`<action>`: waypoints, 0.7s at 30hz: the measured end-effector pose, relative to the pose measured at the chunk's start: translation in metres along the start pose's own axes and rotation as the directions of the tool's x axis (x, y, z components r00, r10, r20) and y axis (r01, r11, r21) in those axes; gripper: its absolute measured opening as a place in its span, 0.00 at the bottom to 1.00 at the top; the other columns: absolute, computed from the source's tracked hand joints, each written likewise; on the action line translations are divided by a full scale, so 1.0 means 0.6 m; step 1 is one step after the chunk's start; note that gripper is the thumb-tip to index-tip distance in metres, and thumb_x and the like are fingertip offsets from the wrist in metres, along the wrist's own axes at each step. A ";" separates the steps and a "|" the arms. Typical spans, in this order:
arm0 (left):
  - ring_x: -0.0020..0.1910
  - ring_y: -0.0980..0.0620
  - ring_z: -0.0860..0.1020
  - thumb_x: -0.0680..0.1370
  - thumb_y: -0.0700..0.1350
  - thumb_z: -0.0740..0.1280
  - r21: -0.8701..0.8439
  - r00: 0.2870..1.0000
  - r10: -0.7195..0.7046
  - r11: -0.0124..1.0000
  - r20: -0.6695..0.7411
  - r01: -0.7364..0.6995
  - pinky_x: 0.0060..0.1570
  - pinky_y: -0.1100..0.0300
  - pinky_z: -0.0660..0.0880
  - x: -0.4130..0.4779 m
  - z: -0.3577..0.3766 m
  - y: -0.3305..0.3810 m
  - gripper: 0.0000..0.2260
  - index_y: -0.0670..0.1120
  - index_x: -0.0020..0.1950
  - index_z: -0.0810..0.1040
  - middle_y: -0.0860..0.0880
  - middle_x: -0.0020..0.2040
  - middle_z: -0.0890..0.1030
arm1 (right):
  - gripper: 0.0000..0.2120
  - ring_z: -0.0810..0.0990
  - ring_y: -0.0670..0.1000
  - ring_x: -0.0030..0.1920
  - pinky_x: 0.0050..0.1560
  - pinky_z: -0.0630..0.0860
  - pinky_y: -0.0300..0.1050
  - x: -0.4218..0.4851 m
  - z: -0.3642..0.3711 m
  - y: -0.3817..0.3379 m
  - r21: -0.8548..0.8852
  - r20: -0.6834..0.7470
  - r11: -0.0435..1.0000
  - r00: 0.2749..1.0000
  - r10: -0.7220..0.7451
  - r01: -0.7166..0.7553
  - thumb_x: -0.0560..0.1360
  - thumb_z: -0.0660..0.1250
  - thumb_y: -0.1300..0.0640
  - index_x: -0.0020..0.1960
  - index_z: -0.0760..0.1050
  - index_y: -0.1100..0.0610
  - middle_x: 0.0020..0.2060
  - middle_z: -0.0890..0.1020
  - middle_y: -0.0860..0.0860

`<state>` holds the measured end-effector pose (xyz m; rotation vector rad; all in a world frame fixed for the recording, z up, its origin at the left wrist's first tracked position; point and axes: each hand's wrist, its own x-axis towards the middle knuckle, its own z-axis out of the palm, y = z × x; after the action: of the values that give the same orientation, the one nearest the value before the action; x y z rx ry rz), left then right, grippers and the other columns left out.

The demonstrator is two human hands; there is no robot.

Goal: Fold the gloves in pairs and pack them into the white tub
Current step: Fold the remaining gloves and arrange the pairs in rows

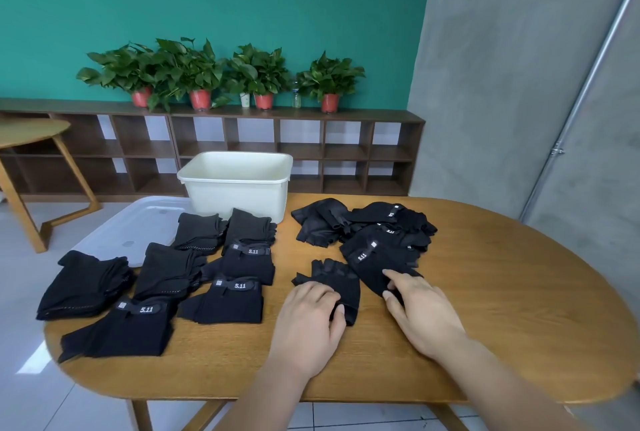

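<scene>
Several folded black glove pairs (221,278) lie in rows on the left half of the wooden table (502,292). A loose heap of black fingerless gloves (377,229) lies at the middle right. A single black glove (334,276) lies flat in front of me; my left hand (311,319) rests on its near part, fingers lying over it. My right hand (415,306) pinches the near corner of a glove with a white label (370,264) from the heap. The white tub (239,181) stands at the table's far edge.
A translucent lid (138,226) lies at the table's far left under some folded pairs. Behind are a low brown shelf (311,146) with several potted plants, a second wooden table (31,132) at left, and a grey wall with a pipe at right.
</scene>
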<state>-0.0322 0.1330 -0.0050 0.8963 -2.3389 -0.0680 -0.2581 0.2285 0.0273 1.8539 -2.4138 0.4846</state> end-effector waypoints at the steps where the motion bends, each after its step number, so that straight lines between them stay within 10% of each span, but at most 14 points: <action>1: 0.60 0.57 0.77 0.84 0.54 0.58 -0.009 1.000 0.008 1.000 0.001 -0.008 0.64 0.59 0.74 -0.001 -0.001 0.001 0.16 0.53 0.60 0.85 0.59 0.56 0.82 | 0.21 0.76 0.43 0.63 0.65 0.71 0.47 -0.001 0.007 -0.001 -0.034 -0.061 0.999 0.998 0.024 -0.026 0.86 0.52 0.42 0.76 0.69 0.43 0.59 0.80 0.36; 6: 0.60 0.59 0.75 0.84 0.56 0.56 -0.011 0.999 0.015 1.000 0.045 -0.015 0.61 0.61 0.73 0.001 -0.005 0.001 0.18 0.55 0.60 0.85 0.61 0.57 0.82 | 0.20 0.73 0.46 0.31 0.48 0.76 0.51 -0.005 0.010 0.017 -0.095 -0.343 0.995 0.939 -0.022 -0.012 0.83 0.52 0.44 0.37 0.75 0.47 0.28 0.75 0.43; 9: 0.62 0.60 0.74 0.84 0.58 0.56 -0.014 0.996 0.041 0.999 0.075 -0.040 0.62 0.62 0.71 0.001 -0.004 0.001 0.19 0.56 0.63 0.84 0.62 0.59 0.82 | 0.11 0.77 0.48 0.50 0.52 0.75 0.49 0.005 -0.002 0.028 -0.108 -0.343 0.994 0.939 -0.040 0.003 0.82 0.61 0.46 0.55 0.82 0.45 0.49 0.82 0.40; 12: 0.64 0.60 0.73 0.84 0.60 0.55 -0.024 0.994 0.043 0.999 0.104 -0.041 0.64 0.61 0.71 0.002 -0.004 0.000 0.20 0.56 0.66 0.83 0.62 0.62 0.82 | 0.24 0.68 0.51 0.72 0.67 0.71 0.51 0.030 -0.013 0.030 -0.128 -0.080 0.991 0.996 0.039 -0.049 0.84 0.59 0.41 0.79 0.66 0.43 0.74 0.72 0.42; 21: 0.65 0.60 0.72 0.84 0.62 0.55 -0.035 0.990 0.039 0.999 0.133 -0.035 0.66 0.60 0.70 0.005 -0.008 -0.002 0.22 0.57 0.68 0.82 0.62 0.64 0.80 | 0.25 0.74 0.51 0.66 0.66 0.73 0.51 0.064 -0.033 0.022 -0.094 0.188 0.990 0.974 0.124 -0.108 0.78 0.72 0.43 0.73 0.71 0.41 0.61 0.78 0.44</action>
<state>-0.0303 0.1310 0.0002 0.8554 -2.4702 -0.1540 -0.2843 0.2013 0.0525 1.8110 -2.6328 0.2131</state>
